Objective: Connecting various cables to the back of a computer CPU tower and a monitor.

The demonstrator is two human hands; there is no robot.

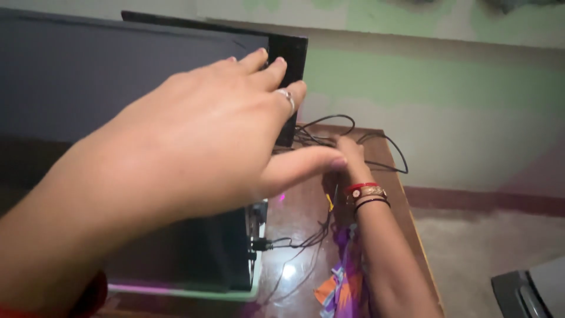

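Observation:
My left hand (200, 135) is raised close to the camera, fingers spread, with a ring on one finger; its fingertips reach the right edge of a dark flat monitor (88, 82) and hold nothing. Farther off, my right hand (350, 154) stretches over the brown wooden table (406, 200) into a tangle of black cables (329, 132) behind the monitor. The left hand's thumb covers its fingers, so whether it grips a cable cannot be told. Red, gold and black bangles (368, 193) circle the right wrist.
A dark device (194, 259) with a pink glow and a plugged-in black cable (276, 241) sits under the monitor. Purple and orange cloth (341, 282) lies on the table. A pale green wall rises behind; a grey object (529, 288) sits at lower right on the floor.

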